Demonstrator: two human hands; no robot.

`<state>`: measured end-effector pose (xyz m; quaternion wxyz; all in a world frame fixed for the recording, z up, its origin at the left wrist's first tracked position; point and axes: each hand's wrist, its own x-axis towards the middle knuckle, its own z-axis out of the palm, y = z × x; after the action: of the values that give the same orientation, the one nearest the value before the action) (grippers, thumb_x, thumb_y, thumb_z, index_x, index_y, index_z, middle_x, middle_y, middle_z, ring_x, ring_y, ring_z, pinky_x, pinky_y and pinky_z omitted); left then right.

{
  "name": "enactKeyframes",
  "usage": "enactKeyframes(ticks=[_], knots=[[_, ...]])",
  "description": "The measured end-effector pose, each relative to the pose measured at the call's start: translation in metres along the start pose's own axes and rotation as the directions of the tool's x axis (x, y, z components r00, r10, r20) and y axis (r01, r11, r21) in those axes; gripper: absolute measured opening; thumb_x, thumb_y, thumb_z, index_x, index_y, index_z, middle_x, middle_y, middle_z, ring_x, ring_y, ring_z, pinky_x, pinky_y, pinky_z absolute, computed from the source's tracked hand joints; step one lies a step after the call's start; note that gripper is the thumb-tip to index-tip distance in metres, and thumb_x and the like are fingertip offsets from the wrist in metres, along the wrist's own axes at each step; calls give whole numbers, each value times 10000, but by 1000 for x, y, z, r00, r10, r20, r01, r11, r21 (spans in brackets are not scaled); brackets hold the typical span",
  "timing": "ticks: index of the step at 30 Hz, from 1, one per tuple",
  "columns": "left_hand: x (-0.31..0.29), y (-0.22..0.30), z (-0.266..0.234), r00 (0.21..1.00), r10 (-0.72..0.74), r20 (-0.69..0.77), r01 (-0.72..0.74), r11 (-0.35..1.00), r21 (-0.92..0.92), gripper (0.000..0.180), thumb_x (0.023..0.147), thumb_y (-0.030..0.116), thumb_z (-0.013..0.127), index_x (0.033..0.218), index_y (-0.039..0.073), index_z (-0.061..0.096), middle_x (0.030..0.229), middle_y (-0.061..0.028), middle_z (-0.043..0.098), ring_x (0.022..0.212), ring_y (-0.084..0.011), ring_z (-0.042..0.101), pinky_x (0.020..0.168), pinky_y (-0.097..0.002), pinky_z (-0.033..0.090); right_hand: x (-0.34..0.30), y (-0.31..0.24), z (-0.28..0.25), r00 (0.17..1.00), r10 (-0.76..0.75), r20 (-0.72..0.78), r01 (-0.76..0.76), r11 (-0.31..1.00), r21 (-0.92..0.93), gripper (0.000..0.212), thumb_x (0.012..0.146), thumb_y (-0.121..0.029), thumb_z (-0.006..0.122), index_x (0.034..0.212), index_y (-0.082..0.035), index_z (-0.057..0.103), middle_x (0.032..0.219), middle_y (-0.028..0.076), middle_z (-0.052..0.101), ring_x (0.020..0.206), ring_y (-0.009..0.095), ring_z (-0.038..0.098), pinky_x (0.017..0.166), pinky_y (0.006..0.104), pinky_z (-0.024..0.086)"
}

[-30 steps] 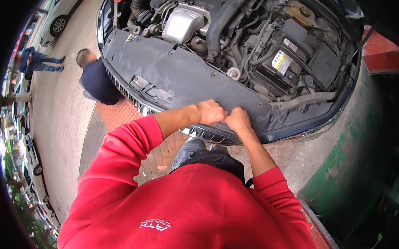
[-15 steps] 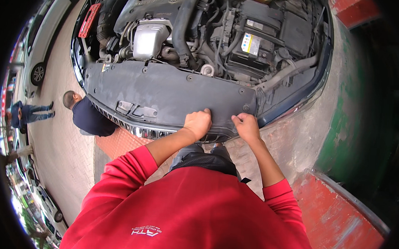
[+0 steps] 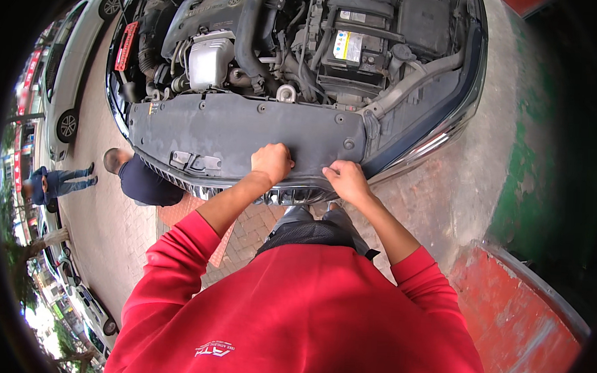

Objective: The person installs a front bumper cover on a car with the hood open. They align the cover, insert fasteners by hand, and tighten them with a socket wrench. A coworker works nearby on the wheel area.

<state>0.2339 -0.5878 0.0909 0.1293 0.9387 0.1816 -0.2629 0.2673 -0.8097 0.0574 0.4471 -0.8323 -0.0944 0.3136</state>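
Both hands have slid down the grey radiator cover panel point(image 3: 248, 127) to its front edge. The left hand point(image 3: 271, 163) now curls shut over the lip; the right hand point(image 3: 345, 180) presses half-open fingers just beside it, with the grille point(image 3: 198, 189) directly beneath both grips.

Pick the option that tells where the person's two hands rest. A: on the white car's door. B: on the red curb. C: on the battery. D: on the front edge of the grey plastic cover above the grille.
D: the left hand and the right hand both press on the front edge of the grey plastic cover, just above the grille.
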Motion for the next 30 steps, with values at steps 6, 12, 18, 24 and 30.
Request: enactKeyframes(ticks=[6, 12, 18, 24, 30], knots=[[10, 4, -21, 997, 57, 53, -68, 972, 225, 364, 763, 441, 836, 934, 124, 787, 975, -145, 760, 942, -354, 733, 816, -455, 587, -7, 14, -15, 972, 105, 210, -201, 834, 513, 264, 943, -239, 706, 920, 23, 700, 675, 94, 644, 576, 215, 604, 540, 315, 456], [21, -1, -20, 990, 50, 130, -76, 975, 207, 454, 758, 464, 838, 996, 87, 751, 1018, -175, 749, 1012, -368, 716, 866, -458, 575, -13, 28, -38, 837, 95, 540, -548, 121, 828, 198, 989, -103, 579, 1138, 18, 631, 889, 88, 609, 750, 176, 557, 554, 254, 399], [11, 24, -25, 977, 170, 126, -204, 918, 340, 292, 810, 329, 808, 984, 102, 749, 994, -162, 753, 963, -352, 729, 795, -448, 590, -7, 32, -31, 797, -96, 596, -598, 9, 801, 312, 979, -128, 526, 1251, 7, 599, 1025, 149, 678, 883, 252, 623, 717, 330, 470], [-42, 74, -9, 637, 595, -489, -728, 673, -129, 173, 800, 97, 746, 972, 118, 754, 966, -60, 691, 897, -297, 680, 739, -412, 572, 1, 40, -20, 843, -73, 534, -538, -91, 838, 316, 1002, -139, 493, 1282, -48, 607, 1065, 71, 670, 930, 190, 618, 747, 323, 471], [-48, 80, 8, 678, 587, -442, -699, 702, -139, 251, 724, 188, 832, 963, 137, 773, 1057, -12, 665, 998, -267, 609, 887, -398, 512, 3, 41, -7, 794, -161, 586, -605, -120, 787, 369, 1101, -371, 416, 1247, -93, 610, 1007, 44, 647, 853, 183, 579, 722, 331, 457]])
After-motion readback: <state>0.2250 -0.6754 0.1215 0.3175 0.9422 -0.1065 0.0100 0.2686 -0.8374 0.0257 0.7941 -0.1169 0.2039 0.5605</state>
